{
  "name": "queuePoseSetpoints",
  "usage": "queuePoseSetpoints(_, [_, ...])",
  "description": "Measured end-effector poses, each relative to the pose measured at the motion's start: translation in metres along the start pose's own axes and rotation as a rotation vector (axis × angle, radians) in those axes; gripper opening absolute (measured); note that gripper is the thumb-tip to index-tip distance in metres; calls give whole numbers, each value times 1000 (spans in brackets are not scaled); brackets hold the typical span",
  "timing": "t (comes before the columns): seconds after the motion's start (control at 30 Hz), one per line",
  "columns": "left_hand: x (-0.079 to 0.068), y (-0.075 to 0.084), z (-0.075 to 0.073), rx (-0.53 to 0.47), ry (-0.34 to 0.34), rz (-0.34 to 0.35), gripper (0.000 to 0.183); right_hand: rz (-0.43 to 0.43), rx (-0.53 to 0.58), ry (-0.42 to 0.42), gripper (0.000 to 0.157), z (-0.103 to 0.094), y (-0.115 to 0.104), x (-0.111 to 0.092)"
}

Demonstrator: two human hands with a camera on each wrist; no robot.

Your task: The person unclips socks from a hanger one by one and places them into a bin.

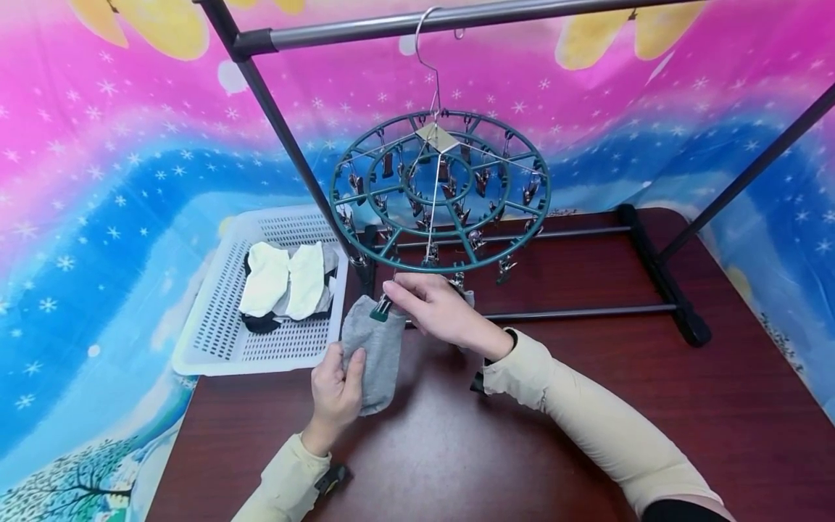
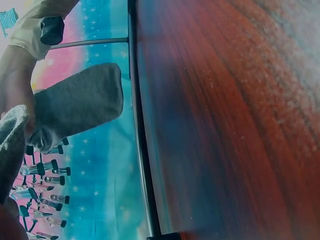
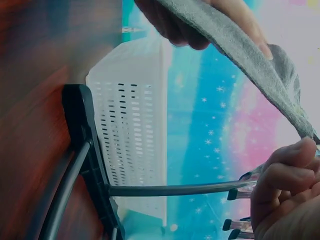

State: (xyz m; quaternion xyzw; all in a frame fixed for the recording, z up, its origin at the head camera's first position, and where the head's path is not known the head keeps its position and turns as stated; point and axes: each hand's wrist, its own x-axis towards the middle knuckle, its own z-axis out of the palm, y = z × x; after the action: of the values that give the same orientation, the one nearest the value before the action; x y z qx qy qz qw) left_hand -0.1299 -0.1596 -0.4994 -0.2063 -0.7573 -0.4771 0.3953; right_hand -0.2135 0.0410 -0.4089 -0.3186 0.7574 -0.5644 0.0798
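Note:
A grey sock [image 1: 375,362] hangs in front of the round green clip hanger [image 1: 470,261]. My left hand [image 1: 339,388] holds it at its left side, thumb on the front and fingers behind. My right hand [image 1: 433,308] pinches a metal clip with dark tips [image 1: 381,308], which lies over the sock's top edge. In the right wrist view the sock [image 3: 235,50] stretches from the left hand [image 3: 245,22] down to the right hand [image 3: 290,192]. Another grey sock [image 2: 80,100] hangs beyond in the left wrist view, mostly hidden behind my right hand in the head view.
A white slotted basket [image 1: 212,333] with white, grey and black socks [image 1: 264,279] stands on the left of the dark red table [image 1: 430,464]. The hanger hooks over a metal rack bar [image 1: 352,30]. Several clips dangle from its rings. The rack's feet [image 1: 688,322] stand on the table.

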Motion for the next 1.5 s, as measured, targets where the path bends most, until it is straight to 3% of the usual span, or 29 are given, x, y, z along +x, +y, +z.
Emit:
queuePoseSetpoints(0.13, [0, -1, 0, -8, -2, 16, 19, 18, 21, 0, 35, 0, 0, 0])
queuePoseSetpoints(0.37, [0, -1, -1, -22, -8, 16, 14, -18, -100, 50, 23, 0, -3, 2])
queuePoseSetpoints(0.57, [1, -2, -1, -36, -16, 18, 14, 26, -145, 73, 26, -1, -6, 1])
queuePoseSetpoints(0.77, [1, -3, -1, -12, -14, 7, 11, 11, -155, 75, 28, -1, -6, 1])
queuePoseSetpoints(1.03, [2, -5, -5, -27, -50, 47, 16, 190, -93, 94, 53, -2, -10, -1])
queuePoseSetpoints(1.13, [3, -4, -6, -34, -79, 59, 17, 238, -56, 106, 55, -2, -10, -1])
queuePoseSetpoints(1.33, [2, -3, -9, -45, -104, 59, 20, 271, 64, 116, 52, -1, -11, 0])
queuePoseSetpoints(1.5, [4, 0, -15, -13, -94, 43, 17, 236, 55, 121, 43, -2, -11, 0])
